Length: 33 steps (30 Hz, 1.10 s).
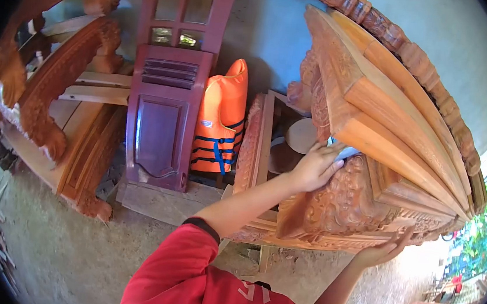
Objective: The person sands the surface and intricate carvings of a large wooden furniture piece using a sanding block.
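My left hand [317,168] is closed around a small light-blue piece [347,152], perhaps folded sheet or cloth; its kind is not clear. The hand presses it under the moulded edge of a carved wooden furniture piece [342,194]; some fingertips are hidden there. My right hand [383,250] lies with fingers stretched along the lower carved rim of the same piece, palm up against it. Long smooth mouldings [399,117] of orange-brown wood slope above both hands.
A purple-brown panelled door [162,115] leans on the wall, with an orange life vest [221,117] beside it. More carved furniture [68,88] stands at the left. A carved wooden rail [405,53] runs behind the mouldings. Sticks [0,216] lie on the concrete floor [64,246].
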Tool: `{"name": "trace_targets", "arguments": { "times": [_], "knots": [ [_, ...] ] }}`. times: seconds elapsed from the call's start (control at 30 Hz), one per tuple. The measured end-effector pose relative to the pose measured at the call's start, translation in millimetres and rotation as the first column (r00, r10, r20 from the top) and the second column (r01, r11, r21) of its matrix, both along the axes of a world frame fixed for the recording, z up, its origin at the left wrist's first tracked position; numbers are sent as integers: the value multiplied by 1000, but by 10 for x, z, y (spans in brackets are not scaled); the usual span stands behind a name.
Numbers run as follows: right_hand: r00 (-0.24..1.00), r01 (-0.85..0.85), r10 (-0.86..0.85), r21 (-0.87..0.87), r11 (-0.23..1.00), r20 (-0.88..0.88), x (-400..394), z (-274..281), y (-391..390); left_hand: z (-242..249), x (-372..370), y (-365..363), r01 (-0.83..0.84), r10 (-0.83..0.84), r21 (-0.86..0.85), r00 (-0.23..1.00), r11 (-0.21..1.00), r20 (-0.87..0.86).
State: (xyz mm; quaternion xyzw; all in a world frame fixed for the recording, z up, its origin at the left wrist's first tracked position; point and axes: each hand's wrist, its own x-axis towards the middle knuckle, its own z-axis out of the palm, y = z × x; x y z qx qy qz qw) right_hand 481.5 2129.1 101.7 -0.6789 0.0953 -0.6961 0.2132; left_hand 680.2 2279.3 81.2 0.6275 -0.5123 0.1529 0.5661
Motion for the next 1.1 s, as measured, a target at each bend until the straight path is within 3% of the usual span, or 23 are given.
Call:
{"name": "trace_targets", "arguments": {
  "times": [0.1,0.17,0.2,0.33,0.5,0.6,0.67,0.73,0.77,0.87,1.0,1.07,1.1],
  "knots": [
    [997,-76,77,-138,987,1,221,118,150,-12,-181,40,59,-51,-222,998,973,44],
    [960,-10,-86,-339,941,-266,281,165,170,-11,-171,101,64,-42,-207,993,976,108],
    [960,-2,-95,-346,938,-264,299,159,163,4,-133,133,49,-17,-184,985,982,170],
    [965,57,-122,-270,961,-231,328,126,182,-58,143,71,106,-67,-148,966,983,251],
    [958,108,-172,-270,957,-228,331,127,227,-39,762,-168,3,27,-102,959,995,284],
    [961,107,-163,-242,964,-222,341,128,256,-95,1165,-250,-203,201,110,979,973,24],
    [957,155,-205,-232,960,-207,353,133,275,-373,1296,-445,-147,144,-28,985,989,-91],
    [964,146,-185,-201,969,-193,384,136,296,-466,956,-500,-133,115,-244,990,961,-88],
    [972,128,-158,-168,977,-176,393,134,313,-513,838,-480,-98,94,-246,995,964,-27],
    [974,125,-148,-138,982,-173,402,141,343,-569,301,-309,61,-88,-286,993,956,-83],
    [958,172,-202,-154,973,-204,402,151,358,-619,192,-120,235,-262,-243,961,941,-85],
    [957,181,-207,-141,973,-202,403,135,338,-604,376,-98,245,-258,-187,965,951,-44],
    [951,206,-232,-143,968,-202,402,128,339,-604,483,-140,168,-182,-183,981,969,-62]
  ]
}}
